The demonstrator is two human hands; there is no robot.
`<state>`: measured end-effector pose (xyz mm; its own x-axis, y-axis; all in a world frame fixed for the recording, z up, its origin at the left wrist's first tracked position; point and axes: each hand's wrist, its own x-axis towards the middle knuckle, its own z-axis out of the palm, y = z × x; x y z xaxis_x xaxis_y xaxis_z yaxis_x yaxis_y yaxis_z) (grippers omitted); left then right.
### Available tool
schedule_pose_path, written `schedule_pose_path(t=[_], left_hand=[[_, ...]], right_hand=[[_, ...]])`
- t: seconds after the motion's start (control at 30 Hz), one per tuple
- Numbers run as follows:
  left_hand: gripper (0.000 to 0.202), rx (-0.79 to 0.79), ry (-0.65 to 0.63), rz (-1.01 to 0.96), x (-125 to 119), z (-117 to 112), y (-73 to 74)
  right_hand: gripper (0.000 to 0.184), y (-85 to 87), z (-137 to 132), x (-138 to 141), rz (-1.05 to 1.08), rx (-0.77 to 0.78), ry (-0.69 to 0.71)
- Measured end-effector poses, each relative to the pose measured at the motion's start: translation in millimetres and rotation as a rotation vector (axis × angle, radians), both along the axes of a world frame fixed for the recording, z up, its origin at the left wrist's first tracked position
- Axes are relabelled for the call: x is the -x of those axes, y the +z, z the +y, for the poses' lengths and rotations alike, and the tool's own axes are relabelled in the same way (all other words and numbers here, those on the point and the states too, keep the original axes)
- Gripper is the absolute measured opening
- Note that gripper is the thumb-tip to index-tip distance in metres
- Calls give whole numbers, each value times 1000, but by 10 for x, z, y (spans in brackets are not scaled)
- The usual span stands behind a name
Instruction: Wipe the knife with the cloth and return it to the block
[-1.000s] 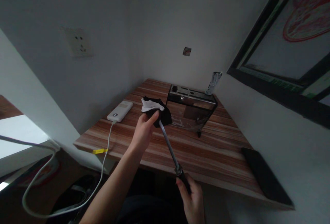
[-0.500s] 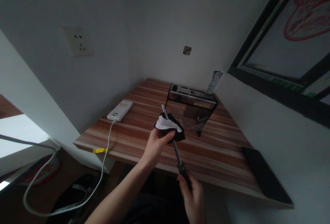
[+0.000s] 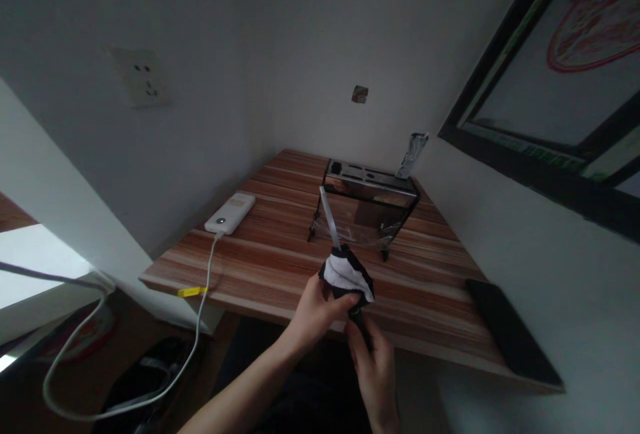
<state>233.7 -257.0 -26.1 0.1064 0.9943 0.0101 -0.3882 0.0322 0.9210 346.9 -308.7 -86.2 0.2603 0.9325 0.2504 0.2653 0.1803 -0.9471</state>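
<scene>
At the left of the wooden counter (image 3: 430, 294) lies a white power bank (image 3: 231, 213), with a white cable (image 3: 207, 281) at its near end. The left hand (image 3: 316, 313) has its fingers clamped on a black-and-white cloth (image 3: 346, 275), around a metal rod (image 3: 329, 217) above the counter, before a slotted stand (image 3: 373, 189). The right hand's (image 3: 374, 359) fingers are closed around the rod's black handle (image 3: 360, 323). At far right lies a flat black device (image 3: 515, 332).

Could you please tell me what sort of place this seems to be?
It looks like the corner of an indoor room, perhaps in a home or small shop: there is a wood-grain table, a wall socket and what looks like a white power bank.
</scene>
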Motion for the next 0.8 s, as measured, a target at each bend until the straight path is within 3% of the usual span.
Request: schedule_pose_path(t=[0.17,0.4,0.8], left_hand=[[41,-8,-33,17,42,19,-36],[34,29,23,1,35,7,-46],[29,-24,98,-2,116,52,115]], right_hand=[[38,30,15,16,29,-10,23],[37,-17,-4,16,39,13,25],[31,87,0,2,4,-11,133]])
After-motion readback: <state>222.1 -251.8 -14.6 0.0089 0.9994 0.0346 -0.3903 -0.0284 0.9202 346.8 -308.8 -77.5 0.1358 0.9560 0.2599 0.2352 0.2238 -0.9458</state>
